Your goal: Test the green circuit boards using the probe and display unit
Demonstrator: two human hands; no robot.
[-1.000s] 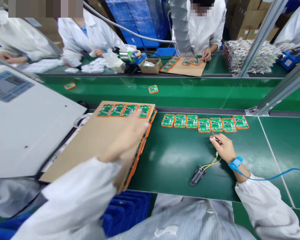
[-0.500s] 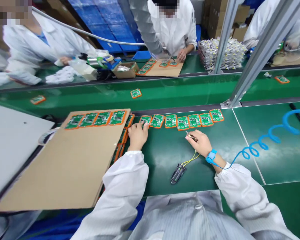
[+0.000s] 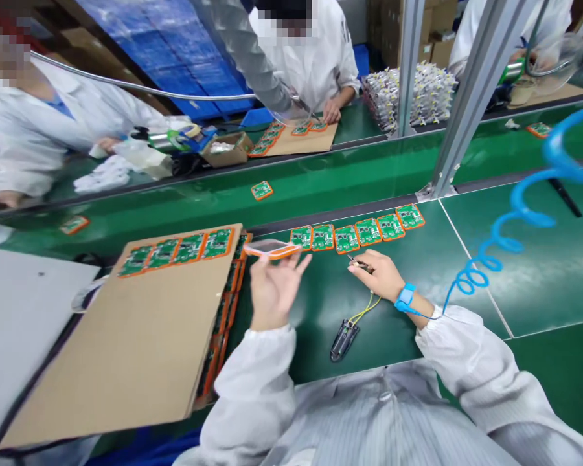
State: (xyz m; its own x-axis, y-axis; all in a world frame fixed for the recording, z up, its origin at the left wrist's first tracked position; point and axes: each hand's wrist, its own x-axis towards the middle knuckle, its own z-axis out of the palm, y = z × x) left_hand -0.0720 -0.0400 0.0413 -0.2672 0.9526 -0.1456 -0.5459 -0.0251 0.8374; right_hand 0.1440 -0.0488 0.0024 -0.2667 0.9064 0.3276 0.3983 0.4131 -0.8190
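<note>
My left hand (image 3: 278, 288) is closed on an orange-edged circuit board (image 3: 273, 248), raised off the bench and tilted so a pale face shows. To its right, several green circuit boards with orange edges (image 3: 368, 231) lie in a row on the green bench. My right hand (image 3: 379, 277) is closed around a small tool with a thin metal tip (image 3: 354, 261); the fingers hide most of it. Yellow wires (image 3: 364, 312) run from beneath that hand to a small black battery holder (image 3: 344, 340) lying on the bench. A blue wrist strap (image 3: 405, 298) circles my right wrist.
A cardboard sheet (image 3: 126, 343) at left bears several boards, with more boards stacked beneath it. A blue coiled cord (image 3: 495, 259) stretches right from the strap. A metal post (image 3: 471, 103) stands at the bench's back edge. Co-workers (image 3: 306, 58) sit across the green channel.
My left hand has picked up the leftmost board of the row and turned it up off the bench. My right hand stays near the row. The whole view has shifted slightly.
</note>
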